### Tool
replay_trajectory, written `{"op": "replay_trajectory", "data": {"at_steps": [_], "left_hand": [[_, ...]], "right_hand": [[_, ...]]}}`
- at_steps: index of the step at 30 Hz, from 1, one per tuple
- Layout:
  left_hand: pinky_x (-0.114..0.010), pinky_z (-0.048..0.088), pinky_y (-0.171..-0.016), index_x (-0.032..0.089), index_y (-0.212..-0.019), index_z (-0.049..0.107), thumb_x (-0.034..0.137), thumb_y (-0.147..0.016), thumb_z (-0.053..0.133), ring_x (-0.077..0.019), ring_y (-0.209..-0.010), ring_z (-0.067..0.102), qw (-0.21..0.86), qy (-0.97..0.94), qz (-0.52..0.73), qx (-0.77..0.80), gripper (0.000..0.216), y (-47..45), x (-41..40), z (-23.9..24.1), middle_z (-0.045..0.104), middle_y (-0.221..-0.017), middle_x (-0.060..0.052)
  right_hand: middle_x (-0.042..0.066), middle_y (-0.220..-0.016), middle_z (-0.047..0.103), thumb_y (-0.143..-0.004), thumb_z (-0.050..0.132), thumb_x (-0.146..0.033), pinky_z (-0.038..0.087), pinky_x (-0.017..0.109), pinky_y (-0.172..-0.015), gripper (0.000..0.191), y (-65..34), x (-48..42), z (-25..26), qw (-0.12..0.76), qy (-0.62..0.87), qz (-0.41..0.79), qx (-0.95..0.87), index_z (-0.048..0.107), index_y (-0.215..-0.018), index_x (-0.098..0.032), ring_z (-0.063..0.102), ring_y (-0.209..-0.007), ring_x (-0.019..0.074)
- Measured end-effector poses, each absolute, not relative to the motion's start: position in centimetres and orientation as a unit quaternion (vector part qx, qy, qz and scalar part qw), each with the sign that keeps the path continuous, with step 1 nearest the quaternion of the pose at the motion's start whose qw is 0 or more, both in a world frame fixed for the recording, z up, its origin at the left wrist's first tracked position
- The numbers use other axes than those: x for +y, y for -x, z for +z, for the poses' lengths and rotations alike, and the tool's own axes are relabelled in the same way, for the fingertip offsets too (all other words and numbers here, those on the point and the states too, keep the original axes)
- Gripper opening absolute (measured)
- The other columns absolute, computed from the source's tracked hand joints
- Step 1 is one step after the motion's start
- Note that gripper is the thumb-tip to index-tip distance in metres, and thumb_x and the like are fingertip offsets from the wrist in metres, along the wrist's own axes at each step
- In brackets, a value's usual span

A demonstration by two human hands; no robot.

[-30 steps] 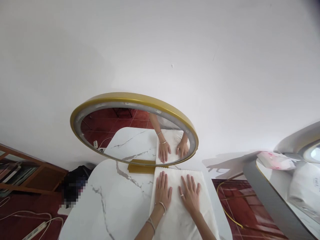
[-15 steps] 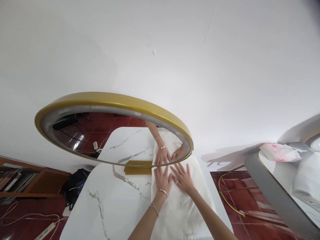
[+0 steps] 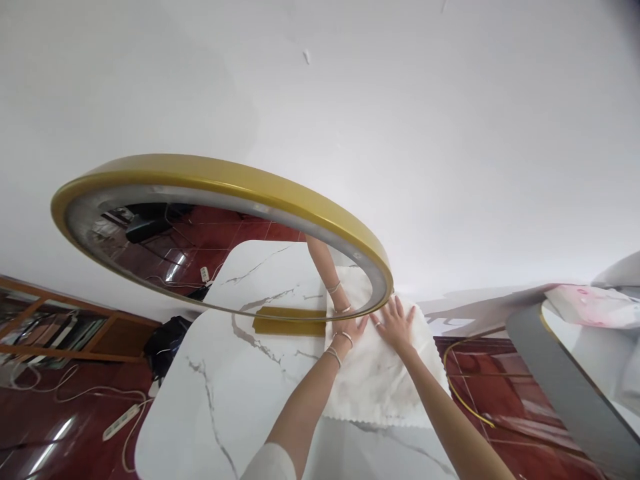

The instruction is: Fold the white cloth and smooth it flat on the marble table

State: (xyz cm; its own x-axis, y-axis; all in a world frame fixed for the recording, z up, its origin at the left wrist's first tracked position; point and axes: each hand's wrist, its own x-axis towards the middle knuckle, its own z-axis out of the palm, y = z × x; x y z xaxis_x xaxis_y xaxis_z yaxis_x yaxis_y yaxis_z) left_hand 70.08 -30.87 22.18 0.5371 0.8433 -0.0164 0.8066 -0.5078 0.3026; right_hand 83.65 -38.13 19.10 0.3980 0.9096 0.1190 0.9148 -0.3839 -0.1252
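A white cloth with a scalloped edge lies on a white marble table. My right hand rests flat on the cloth's far edge, fingers spread, a ring on one finger. My left hand lies on the cloth just left of it, its fingers partly hidden under the rim of a round gold-framed mirror that stands on a gold base. The mirror reflects my left arm, the cloth and the table.
A white wall stands behind the table. The floor is red tile, with a power strip and cables at left, a black bag, a wooden shelf, and a yellow hoop at right. A second table with a pink packet is at right.
Both hands have slid forward along the cloth to its far edge by the mirror. My view has shifted, so more of the near table and cloth edge shows.
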Motion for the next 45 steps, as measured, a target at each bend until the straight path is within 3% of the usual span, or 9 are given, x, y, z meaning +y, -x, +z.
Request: {"op": "replay_trajectory", "data": {"at_steps": [4,8,13,17,25,28,32,39,45], "left_hand": [[-0.054,0.026,-0.108,0.025,-0.136,0.046,0.050,-0.090,0.039,-0.0323,-0.127,0.042,0.134,-0.896,0.086,0.414,0.053,-70.7,-32.8,21.8,0.052,-0.135,-0.010],[-0.058,0.019,-0.110,0.037,-0.143,0.033,0.060,-0.085,0.045,-0.0338,-0.138,0.028,0.096,-0.912,0.115,0.382,0.064,-68.1,-36.6,21.2,0.033,-0.151,-0.007],[-0.060,0.011,-0.111,0.038,-0.145,0.028,0.061,-0.082,0.048,-0.0354,-0.142,0.019,0.043,-0.917,0.128,0.375,0.070,-62.1,-42.9,19.7,0.022,-0.156,-0.006],[-0.058,0.015,-0.111,0.036,-0.146,0.026,0.055,-0.082,0.051,-0.0369,-0.142,0.016,0.034,-0.915,0.122,0.383,0.071,-59.5,-45.3,19.1,0.017,-0.157,-0.006],[-0.052,0.024,-0.112,0.033,-0.144,0.034,0.052,-0.085,0.050,-0.0356,-0.142,0.017,0.064,-0.924,0.138,0.350,0.064,-65.7,-39.5,20.6,0.021,-0.156,-0.004],[-0.053,0.025,-0.111,0.030,-0.142,0.038,0.050,-0.087,0.048,-0.0363,-0.139,0.026,0.075,-0.922,0.114,0.362,0.060,-68.8,-36.0,21.4,0.028,-0.153,-0.007],[-0.055,0.031,-0.107,0.028,-0.141,0.041,0.046,-0.087,0.049,-0.0362,-0.132,0.037,0.076,-0.906,0.094,0.405,0.057,-71.0,-33.8,21.7,0.038,-0.148,-0.012],[-0.057,0.020,-0.112,0.031,-0.145,0.030,0.039,-0.092,0.040,-0.0315,-0.143,0.018,0.046,-0.890,0.115,0.439,0.054,-66.2,-42.8,20.5,0.022,-0.155,-0.009],[-0.054,0.019,-0.112,0.032,-0.148,0.021,0.042,-0.090,0.046,-0.0308,-0.143,0.016,0.026,-0.909,0.105,0.402,0.064,-58.4,-51.1,20.8,0.017,-0.157,-0.009]], "right_hand": [[0.005,-0.153,0.025,-0.095,0.031,-0.048,0.010,0.062,-0.110,0.052,-84.6,-40.2,19.2,0.070,0.846,-0.026,-0.528,0.033,-0.144,-0.031,0.016,-0.142,0.0270],[0.005,-0.154,0.021,-0.095,0.030,-0.045,0.012,0.059,-0.110,0.052,-83.0,-44.9,19.2,0.079,0.826,-0.058,-0.555,0.032,-0.145,-0.030,0.013,-0.143,0.0265],[0.005,-0.154,0.023,-0.094,0.035,-0.043,0.010,0.059,-0.111,0.060,-77.4,-54.8,19.4,0.119,0.794,-0.078,-0.591,0.016,-0.149,-0.032,0.017,-0.142,0.0275],[0.005,-0.153,0.025,-0.090,0.042,-0.046,0.015,0.054,-0.112,0.066,-74.2,-60.6,19.4,0.124,0.789,-0.074,-0.597,0.017,-0.149,-0.032,0.021,-0.141,0.0286],[0.004,-0.155,0.020,-0.093,0.037,-0.044,0.014,0.053,-0.113,0.059,-79.1,-55.7,18.8,0.122,0.807,-0.083,-0.571,0.022,-0.148,-0.031,0.015,-0.143,0.0271],[0.004,-0.154,0.022,-0.095,0.033,-0.043,0.013,0.054,-0.113,0.052,-81.6,-52.2,18.9,0.097,0.814,-0.083,-0.567,0.032,-0.145,-0.029,0.013,-0.143,0.0264],[0.004,-0.154,0.022,-0.096,0.032,-0.043,0.012,0.055,-0.112,0.051,-83.7,-48.6,19.1,0.078,0.812,-0.078,-0.573,0.032,-0.145,-0.030,0.013,-0.143,0.0260],[0.005,-0.153,0.026,-0.097,0.029,-0.041,0.016,0.049,-0.114,0.049,-83.1,-50.0,19.2,0.110,0.810,-0.077,-0.571,0.036,-0.144,-0.026,0.015,-0.143,0.0243],[0.008,-0.155,0.020,-0.095,0.031,-0.045,0.017,0.054,-0.112,0.062,-77.1,-58.1,19.5,0.161,0.797,-0.078,-0.578,0.010,-0.151,-0.027,0.015,-0.143,0.0278]]}}
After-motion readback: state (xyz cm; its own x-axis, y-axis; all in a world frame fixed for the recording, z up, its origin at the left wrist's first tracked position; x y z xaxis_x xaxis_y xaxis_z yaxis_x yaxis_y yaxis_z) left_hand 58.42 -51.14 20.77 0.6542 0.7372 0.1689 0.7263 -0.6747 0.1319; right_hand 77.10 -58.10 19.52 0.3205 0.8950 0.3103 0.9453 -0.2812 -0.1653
